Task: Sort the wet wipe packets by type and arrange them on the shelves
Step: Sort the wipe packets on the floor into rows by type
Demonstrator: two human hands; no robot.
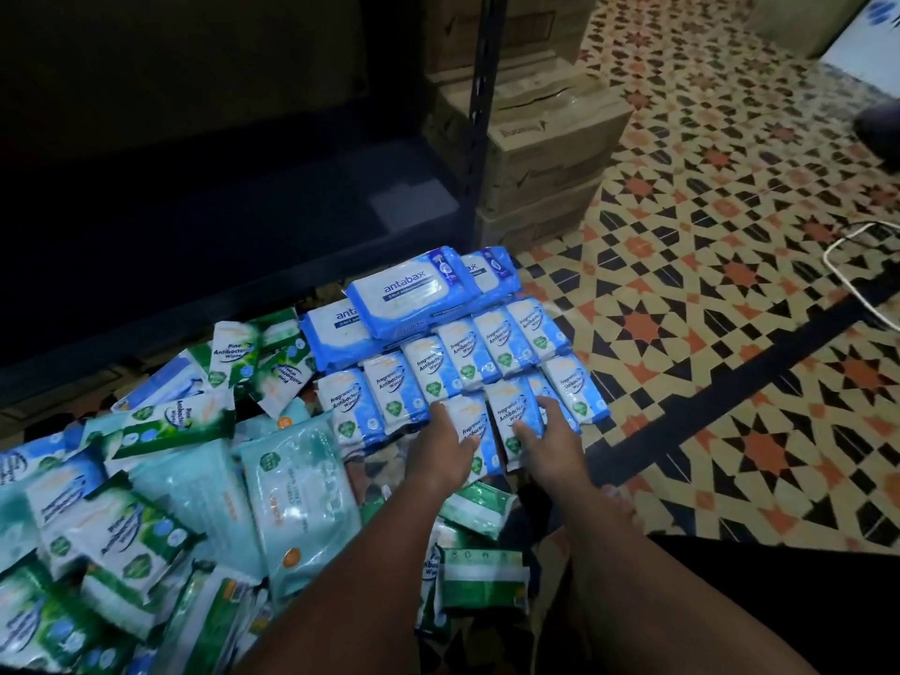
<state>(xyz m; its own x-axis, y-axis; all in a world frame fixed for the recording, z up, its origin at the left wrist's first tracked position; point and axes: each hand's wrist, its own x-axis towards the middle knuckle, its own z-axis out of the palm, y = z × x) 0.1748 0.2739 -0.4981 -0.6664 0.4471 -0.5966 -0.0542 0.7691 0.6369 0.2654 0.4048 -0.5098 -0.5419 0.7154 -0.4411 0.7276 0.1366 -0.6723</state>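
Patterned floor (706, 294), sorting under way: blue packets (467, 372) grouped at twelve o'clock.
Your left hand (445, 450) and right hand (553, 438) rest flat on them, fingers relaxed; next, lift the group to the shelf (243, 226).

Blue-and-white Antabax packets (411, 292), blue-and-white fragrance-free wipe packets (428, 367), green-and-white pine wipe packets (234, 353), pale teal packs (297, 489), orange, black and cream star-patterned floor tiles (730, 265), black shelf (272, 221), brown cartons (545, 153)

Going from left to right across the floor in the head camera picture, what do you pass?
Green pine wipe packets → pale teal packets → small blue fragrance-free packets, with both hands on them → patterned tile floor → white cable.
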